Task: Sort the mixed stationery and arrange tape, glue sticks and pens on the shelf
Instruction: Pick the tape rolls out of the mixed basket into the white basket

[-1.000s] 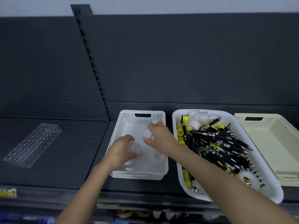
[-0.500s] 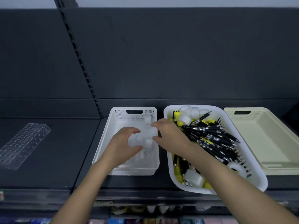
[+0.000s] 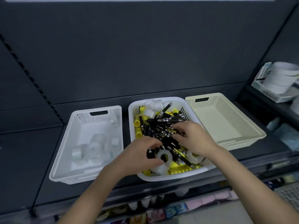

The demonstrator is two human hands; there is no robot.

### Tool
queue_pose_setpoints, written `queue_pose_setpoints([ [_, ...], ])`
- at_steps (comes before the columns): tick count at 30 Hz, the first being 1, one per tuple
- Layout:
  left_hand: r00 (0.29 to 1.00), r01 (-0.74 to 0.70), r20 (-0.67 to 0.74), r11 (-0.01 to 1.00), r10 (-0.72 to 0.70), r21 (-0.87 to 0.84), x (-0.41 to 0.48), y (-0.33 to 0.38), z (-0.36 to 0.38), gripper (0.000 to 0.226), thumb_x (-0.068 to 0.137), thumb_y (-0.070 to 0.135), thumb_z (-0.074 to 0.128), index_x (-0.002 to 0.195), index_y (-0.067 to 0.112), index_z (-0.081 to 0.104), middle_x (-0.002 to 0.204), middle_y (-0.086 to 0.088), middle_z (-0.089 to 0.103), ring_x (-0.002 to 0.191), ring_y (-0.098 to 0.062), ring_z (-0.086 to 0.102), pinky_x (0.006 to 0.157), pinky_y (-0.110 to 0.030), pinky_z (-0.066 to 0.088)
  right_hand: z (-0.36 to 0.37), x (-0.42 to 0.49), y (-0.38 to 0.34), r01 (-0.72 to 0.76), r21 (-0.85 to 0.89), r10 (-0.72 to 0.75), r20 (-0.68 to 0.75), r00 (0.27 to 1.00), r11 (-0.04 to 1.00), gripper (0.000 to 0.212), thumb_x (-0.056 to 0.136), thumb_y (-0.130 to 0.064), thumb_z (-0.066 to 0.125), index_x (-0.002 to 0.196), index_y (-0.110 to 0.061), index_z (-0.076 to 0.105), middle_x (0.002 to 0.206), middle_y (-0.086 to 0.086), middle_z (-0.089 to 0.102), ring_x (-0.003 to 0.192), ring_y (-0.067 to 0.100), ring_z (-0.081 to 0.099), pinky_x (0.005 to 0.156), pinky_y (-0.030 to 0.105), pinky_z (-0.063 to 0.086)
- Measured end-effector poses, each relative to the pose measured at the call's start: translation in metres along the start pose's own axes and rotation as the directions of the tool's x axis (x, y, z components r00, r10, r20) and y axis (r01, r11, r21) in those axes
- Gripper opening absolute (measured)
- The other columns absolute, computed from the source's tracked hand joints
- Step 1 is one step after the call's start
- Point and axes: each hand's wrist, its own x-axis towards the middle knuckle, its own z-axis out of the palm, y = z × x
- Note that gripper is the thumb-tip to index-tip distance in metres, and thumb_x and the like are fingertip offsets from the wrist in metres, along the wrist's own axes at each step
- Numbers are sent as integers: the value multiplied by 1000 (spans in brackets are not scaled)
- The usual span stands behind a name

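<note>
The middle white basket (image 3: pixel 163 177) holds a heap of black pens (image 3: pixel 163 125), yellow glue sticks (image 3: pixel 137 122) and white tape rolls (image 3: pixel 152 105). My left hand (image 3: pixel 140 154) reaches into its near end, thumb and curled fingers on either side of a clear tape roll (image 3: pixel 164 156) lying among the pens; the thumb touches its edge. My right hand (image 3: pixel 195 139) rests on the pen pile with fingers spread, holding nothing. A second tape roll (image 3: pixel 193 158) lies just under its wrist. The left white basket (image 3: pixel 90 177) contains several clear tape rolls (image 3: pixel 95 147).
A cream basket (image 3: pixel 226 120) stands right of the middle one with nothing in it. All three sit on a dark shelf (image 3: pixel 32 159) with a dark back panel. White stacked items (image 3: pixel 282 78) fill a shelf at far right; small goods line the shelf below.
Both hands have left the left basket, where they set down tape rolls, and moved right into the middle basket. The view has swung to the right.
</note>
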Motion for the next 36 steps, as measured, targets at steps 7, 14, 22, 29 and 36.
queue_pose_setpoints([
  [7,977,80,155,929,-144,360,19,14,28,77,76,63,62,139,27,36,126,4,46,113,-15,49,93,-34,45,-8,-27,38,-67,-130,95,226,969,989,43,88,-19,58,130,-14,54,125,8,57,112,22,55,89,26,44],
  [14,980,134,73,879,-188,457,22,29,42,61,79,56,58,127,24,41,109,0,48,95,-21,55,77,-34,50,-2,-35,38,-67,-135,112,362,925,989,29,81,-21,59,107,-7,60,100,10,54,96,22,52,78,36,49],
  [22,985,174,-3,980,-175,91,21,20,35,29,84,35,58,110,23,54,85,4,58,78,-12,55,69,-33,51,3,-29,42,-3,-127,51,370,928,992,26,81,-19,54,104,-10,63,98,5,57,96,20,56,75,32,50],
  [29,905,307,-3,659,-425,-687,23,17,12,24,90,27,57,114,30,58,107,0,65,92,-14,66,70,-25,54,-8,-4,39,-47,36,39,185,982,998,18,89,-17,57,104,-15,67,79,-8,60,67,2,52,55,14,37],
  [36,835,150,195,-128,-514,-980,30,13,-17,26,86,28,60,101,7,58,82,-14,64,65,-21,62,50,-26,52,-3,47,15,-120,391,134,-7,991,912,17,91,-16,56,98,-21,71,86,-8,68,82,13,62,75,33,54],
])
